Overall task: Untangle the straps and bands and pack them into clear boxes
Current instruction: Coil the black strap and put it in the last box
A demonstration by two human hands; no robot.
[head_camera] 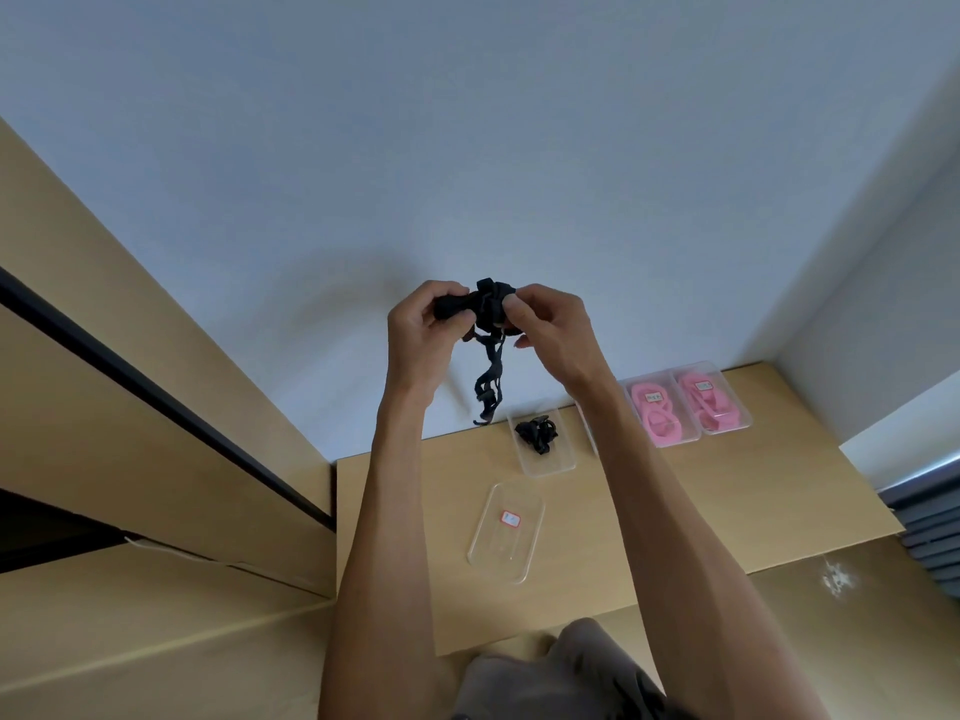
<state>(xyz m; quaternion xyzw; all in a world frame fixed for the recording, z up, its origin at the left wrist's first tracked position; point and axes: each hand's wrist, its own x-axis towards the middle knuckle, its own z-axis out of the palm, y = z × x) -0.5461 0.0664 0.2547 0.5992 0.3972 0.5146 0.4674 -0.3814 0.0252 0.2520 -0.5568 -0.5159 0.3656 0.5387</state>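
clear lid (506, 532) lies flat on the counter (675, 511), open box (543, 441) with a black bundle behind it; farther up, left hand (415, 330) and right hand (550, 327) fingers pinch the tangled black strap (488, 304), tail dangling between them

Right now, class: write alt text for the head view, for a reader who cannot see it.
Both hands, left and right, hold up a tangled black strap. On the desk below sit an open box of black straps, a lid and two boxes of pink bands.

Two hands (423, 324) (545, 324), four clear boxes (545, 462), one loose lid (506, 537).
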